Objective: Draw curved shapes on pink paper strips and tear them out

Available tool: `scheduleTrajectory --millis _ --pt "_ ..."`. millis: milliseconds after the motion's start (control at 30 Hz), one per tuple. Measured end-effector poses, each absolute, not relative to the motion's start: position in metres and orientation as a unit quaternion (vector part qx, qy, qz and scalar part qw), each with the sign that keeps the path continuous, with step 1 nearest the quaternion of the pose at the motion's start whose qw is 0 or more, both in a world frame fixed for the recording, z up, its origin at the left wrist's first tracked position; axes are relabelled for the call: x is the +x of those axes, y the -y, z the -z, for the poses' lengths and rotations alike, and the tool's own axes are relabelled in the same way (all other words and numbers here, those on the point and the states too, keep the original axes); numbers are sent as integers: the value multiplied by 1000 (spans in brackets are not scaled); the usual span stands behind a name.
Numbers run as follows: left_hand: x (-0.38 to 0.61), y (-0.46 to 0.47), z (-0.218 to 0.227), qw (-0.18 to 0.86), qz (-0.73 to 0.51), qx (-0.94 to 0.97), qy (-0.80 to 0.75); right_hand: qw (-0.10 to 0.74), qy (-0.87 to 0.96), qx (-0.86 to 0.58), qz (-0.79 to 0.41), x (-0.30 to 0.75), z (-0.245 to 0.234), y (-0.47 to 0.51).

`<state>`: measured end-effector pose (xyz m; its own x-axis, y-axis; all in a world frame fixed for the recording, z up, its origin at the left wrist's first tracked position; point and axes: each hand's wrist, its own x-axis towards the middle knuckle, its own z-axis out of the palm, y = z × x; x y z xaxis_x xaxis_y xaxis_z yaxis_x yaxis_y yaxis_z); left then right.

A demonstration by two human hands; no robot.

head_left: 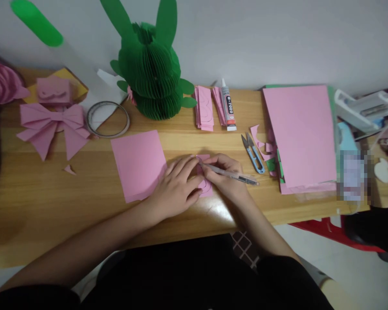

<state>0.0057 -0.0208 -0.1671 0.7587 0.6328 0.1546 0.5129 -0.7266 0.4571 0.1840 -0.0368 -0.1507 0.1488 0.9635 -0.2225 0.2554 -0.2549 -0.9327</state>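
My right hand (224,172) is closed around a clear-barrelled pen (236,175), its tip at the upper part of a small pink paper strip (208,189). Dark curved lines show on that strip, partly covered by my fingers. Flat on the table with fingers stretched out, my left hand (177,185) presses on the strip's left side. Its wrist side lies over the edge of a square pink paper (139,165). Just beyond the hands are a stack of pink strips (204,107) with drawn curves and a glue tube (228,107) resting by more folded pink strips.
A green honeycomb paper figure (151,69) stands at the back, near a tape roll (126,120) and a pink paper bow (54,125). Blue-handled thread snips (254,153), paper scraps (267,148) and large pink sheets (304,137) lie to the right. A red stool (330,230) is below the table.
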Motion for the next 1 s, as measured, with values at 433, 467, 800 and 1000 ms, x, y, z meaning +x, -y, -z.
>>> scheduleTrajectory --millis 433,467,800,1000 --pt "5 21 167 189 -147 919 -314 378 457 -673 -442 185 149 37" --pt "5 21 167 189 -146 919 -314 373 456 -678 -439 185 148 38" --pt "6 23 170 165 -142 926 -307 309 513 -693 -401 192 135 33" --pt "7 24 170 164 -141 927 -306 287 527 -687 -411 197 136 28"
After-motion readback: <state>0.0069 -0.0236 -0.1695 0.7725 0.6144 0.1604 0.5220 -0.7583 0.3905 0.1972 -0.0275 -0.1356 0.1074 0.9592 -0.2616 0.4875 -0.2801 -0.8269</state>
